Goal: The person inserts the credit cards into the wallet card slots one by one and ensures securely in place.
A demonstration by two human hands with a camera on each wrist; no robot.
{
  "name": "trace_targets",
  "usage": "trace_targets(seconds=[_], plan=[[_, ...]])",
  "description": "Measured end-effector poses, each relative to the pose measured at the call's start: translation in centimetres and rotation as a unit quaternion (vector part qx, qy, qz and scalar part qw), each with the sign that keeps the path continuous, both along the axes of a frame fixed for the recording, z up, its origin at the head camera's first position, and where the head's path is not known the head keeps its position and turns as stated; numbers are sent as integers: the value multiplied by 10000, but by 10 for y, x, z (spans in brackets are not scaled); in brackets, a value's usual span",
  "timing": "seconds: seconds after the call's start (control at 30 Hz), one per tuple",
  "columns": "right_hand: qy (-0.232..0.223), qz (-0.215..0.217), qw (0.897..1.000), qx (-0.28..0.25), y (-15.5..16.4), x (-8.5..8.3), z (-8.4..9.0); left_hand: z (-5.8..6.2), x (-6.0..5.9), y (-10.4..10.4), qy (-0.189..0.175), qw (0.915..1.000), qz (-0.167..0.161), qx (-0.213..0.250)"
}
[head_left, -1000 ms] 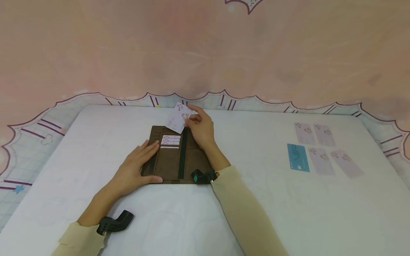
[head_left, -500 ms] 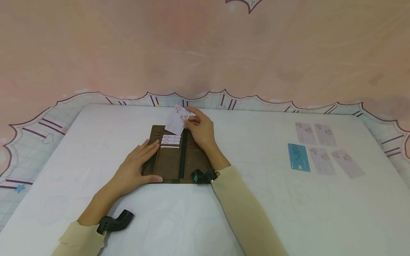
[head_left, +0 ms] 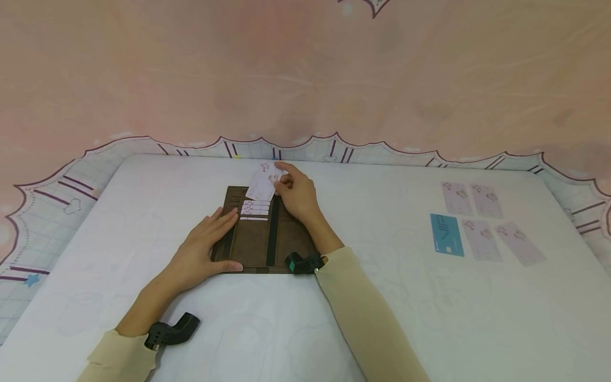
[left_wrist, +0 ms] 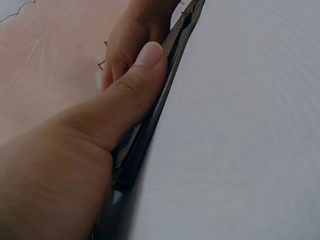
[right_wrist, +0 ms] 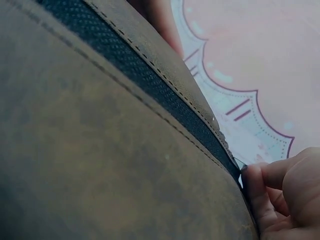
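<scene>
A brown wallet (head_left: 252, 241) lies unfolded near the middle of the white bench (head_left: 248, 331), with a dark strip (head_left: 273, 233) running across it from its near edge to its far one. The left hand (head_left: 200, 252) rests on the wallet's left part, its fingers fairly straight and pointing away, its thumb stretched along the near edge; it presses there and grips nothing. The right hand (head_left: 299, 196) is at the wallet's far edge, the thumb and forefinger closed in a pinch on the right side of a pale flowered card (head_left: 261, 183). That card leans a little to the right, most of it standing out beyond the wallet's far edge, its near end just beyond a stack of white cards (head_left: 255, 208) tucked in slots left of the strip. Whether that near end sits inside a slot is hard to tell, as it is small from the head and mostly hidden from the right wrist.

Well to the right on the bench, four pale cards (head_left: 482, 240) lie in two rows of two, with a blue card (head_left: 447, 235) lettered VIP at the left end of the near row. Beyond the bench's far edge is a pinkish cloth (head_left: 305, 74) with a scalloped border.
</scene>
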State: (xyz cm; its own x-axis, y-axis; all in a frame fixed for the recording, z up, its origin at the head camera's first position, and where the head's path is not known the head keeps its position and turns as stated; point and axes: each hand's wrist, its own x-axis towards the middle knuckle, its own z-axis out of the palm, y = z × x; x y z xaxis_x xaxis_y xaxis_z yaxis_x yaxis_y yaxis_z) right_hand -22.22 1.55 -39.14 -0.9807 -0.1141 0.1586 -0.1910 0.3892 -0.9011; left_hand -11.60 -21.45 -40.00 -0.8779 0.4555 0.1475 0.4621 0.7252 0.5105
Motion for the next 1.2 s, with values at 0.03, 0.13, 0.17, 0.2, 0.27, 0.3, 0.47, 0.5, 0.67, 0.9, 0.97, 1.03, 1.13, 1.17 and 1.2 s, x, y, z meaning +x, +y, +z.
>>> trace_targets(seconds=[0.03, 0.13, 0.17, 0.2, 0.27, 0.3, 0.47, 0.5, 0.67, 0.9, 0.97, 1.03, 1.13, 1.17, 1.2], plan=[[1, 11, 10000, 92, 0, 0, 0, 0, 0, 0, 2, 10000, 0, 4], [-22, 62, 9993, 376, -2, 0, 2, 0, 0, 0, 28, 10000, -2, -11], [-40, 76, 9988, 482, -2, -1, 2, 0, 0, 0, 33, 10000, -10, -12], [-56, 93, 9983, 576, -3, -1, 2, 0, 0, 0, 33, 10000, -19, -12], [-104, 131, 9971, 744, -4, -2, 3, 1, 0, 1, 42, 10000, -46, -7], [-135, 153, 9966, 792, -5, -2, 4, 1, 0, 1, 36, 10000, -56, 5], [-267, 250, 9953, 900, -6, -4, 6, 1, 1, 1, 16, 10000, -46, 27], [-283, 267, 9948, 936, -7, -4, 6, 0, 0, 1, 25, 10000, -41, 21], [-346, 338, 9926, 1114, -7, -5, 7, 0, 1, 1, -5, 10000, -48, 36], [-310, 476, 9880, 1437, -7, -6, 7, 0, 0, 1, 37, 10000, -36, 15], [-289, 518, 9864, 1535, -8, -6, 8, -1, 0, 1, 71, 10000, -54, 9], [-277, 550, 9848, 1621, -8, -5, 9, -1, -1, 0, 116, 9999, -74, 9], [-227, 618, 9829, 1718, -8, -4, 10, -2, -1, 0, 131, 9999, -85, 21], [-193, 641, 9822, 1757, -8, -4, 9, -2, 0, 0, 117, 9999, -72, 26], [-164, 657, 9817, 1781, -8, -4, 9, -2, 0, 0, 105, 9999, -75, 42]])
